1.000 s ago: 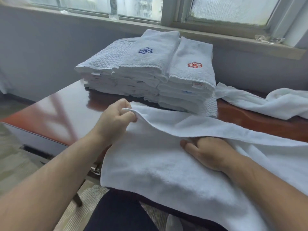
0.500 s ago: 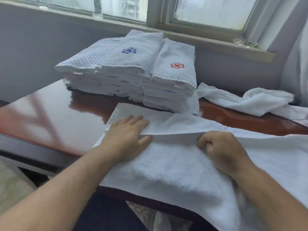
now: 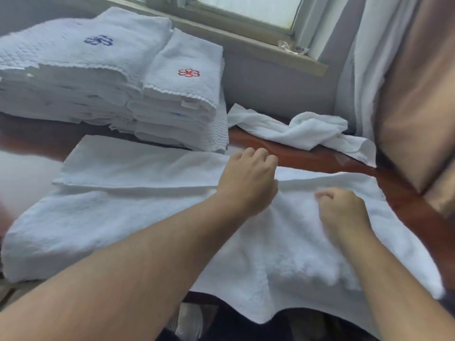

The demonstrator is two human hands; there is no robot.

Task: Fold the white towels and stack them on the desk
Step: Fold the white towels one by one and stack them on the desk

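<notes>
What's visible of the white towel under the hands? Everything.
White towel: plain, terry-looking, spread on the desk, far strip folded over toward the person as a flap, near edge hanging off the front. Left hand curled at the flap's edge, apparently gripping it; right hand, blurred, curled on the cloth beside it, grip unclear. Folded stack sits just behind.

Soft, even daylight comes from the window (image 3: 246,7) at the top, so no hard shadows. The whole shot's smeared with motion blur. Far left below the window, the glossy counter (image 3: 307,157) glares pale.
</notes>
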